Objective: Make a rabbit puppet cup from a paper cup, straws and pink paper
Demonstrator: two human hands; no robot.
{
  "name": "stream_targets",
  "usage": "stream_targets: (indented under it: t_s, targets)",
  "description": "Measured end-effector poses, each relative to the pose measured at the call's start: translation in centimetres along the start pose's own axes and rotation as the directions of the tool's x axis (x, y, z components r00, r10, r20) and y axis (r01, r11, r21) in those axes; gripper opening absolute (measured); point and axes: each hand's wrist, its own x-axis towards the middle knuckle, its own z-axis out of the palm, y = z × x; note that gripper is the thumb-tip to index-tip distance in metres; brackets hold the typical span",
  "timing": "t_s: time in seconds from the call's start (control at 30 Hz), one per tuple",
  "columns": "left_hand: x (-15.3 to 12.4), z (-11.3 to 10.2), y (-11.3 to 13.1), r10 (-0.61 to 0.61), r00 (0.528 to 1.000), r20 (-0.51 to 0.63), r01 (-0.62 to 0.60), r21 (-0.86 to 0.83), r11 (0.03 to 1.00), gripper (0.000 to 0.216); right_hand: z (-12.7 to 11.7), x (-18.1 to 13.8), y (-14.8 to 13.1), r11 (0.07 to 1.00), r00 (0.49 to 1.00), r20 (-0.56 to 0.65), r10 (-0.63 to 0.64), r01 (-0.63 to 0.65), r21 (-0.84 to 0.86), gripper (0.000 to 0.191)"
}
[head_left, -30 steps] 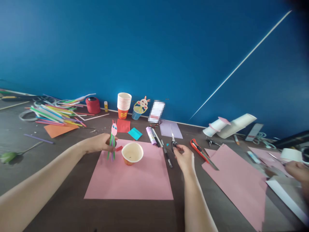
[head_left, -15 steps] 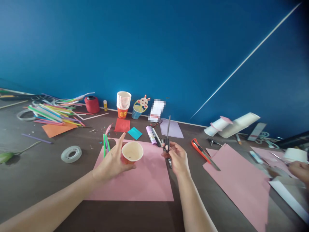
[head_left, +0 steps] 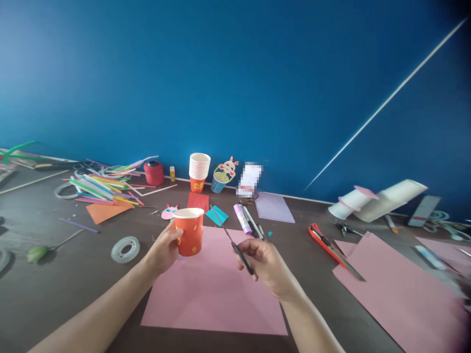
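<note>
My left hand [head_left: 165, 248] is closed round the side of a red paper cup [head_left: 191, 236] with a white rim, held upright above a pink sheet of paper [head_left: 217, 304]. In my right hand [head_left: 259, 260] is a pair of scissors [head_left: 237, 250], gripped by its black handles. The blades point up and left towards the cup, apart from it, and look closed together. Behind the cup lies a pink paper animal face [head_left: 169, 212]. A teal paper square [head_left: 217, 215] and a red paper square [head_left: 198, 201] lie beyond the pink sheet.
Left are drinking straws [head_left: 99, 186], a tape roll [head_left: 125, 249] and a green flower bud [head_left: 37, 253]. Stacked paper cups [head_left: 199, 171] and a blue decorated cup [head_left: 220, 181] stand by the wall. Right lie an orange box cutter [head_left: 327, 245], its blade extended, and more pink paper [head_left: 397, 289].
My left hand has gripped the red cup and raised it, tipping its mouth away from view. The scissors have swung from upright to pointing up-left. The view has shifted left.
</note>
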Motion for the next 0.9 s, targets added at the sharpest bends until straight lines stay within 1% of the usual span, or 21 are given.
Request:
stream_targets:
  t_s: [0.1,0.17,0.23,0.4,0.57,0.77,0.9]
  targets:
    - [-0.1,0.1,0.1,-0.002,1.000,0.014,0.001,0.046,0.999,0.039,1.0,-0.3,-1.1,0.997,0.995,0.073,0.065,-0.063,-0.035,0.020]
    - [-0.1,0.1,0.0,0.019,1.000,0.005,-0.020,0.094,0.995,0.039,1.4,-0.4,-1.0,0.997,0.993,0.091,0.074,-0.074,-0.004,0.018]
    - [0.0,0.1,-0.1,0.047,0.998,-0.029,-0.043,0.130,0.991,0.039,1.5,-0.4,-0.5,0.996,0.992,0.095,0.084,-0.086,0.023,0.017]
    - [0.3,0.0,-0.4,0.073,0.991,-0.113,-0.050,0.200,0.978,0.036,1.0,-0.5,0.9,0.987,0.975,0.156,0.161,-0.162,-0.009,0.020]
    - [0.2,0.4,-0.6,0.090,0.989,-0.117,-0.058,0.253,0.966,0.035,0.6,-0.4,1.1,0.985,0.969,0.177,0.173,-0.171,-0.024,0.024]
    - [-0.1,0.6,-1.0,0.069,0.988,-0.139,-0.013,0.372,0.928,0.051,-0.1,-0.5,1.3,0.982,0.961,0.200,0.189,-0.189,-0.021,0.026]
    - [-0.2,0.8,-0.8,0.049,0.982,-0.184,0.035,0.426,0.904,0.052,-0.6,-0.5,1.5,0.978,0.950,0.234,0.206,-0.208,-0.015,0.026]
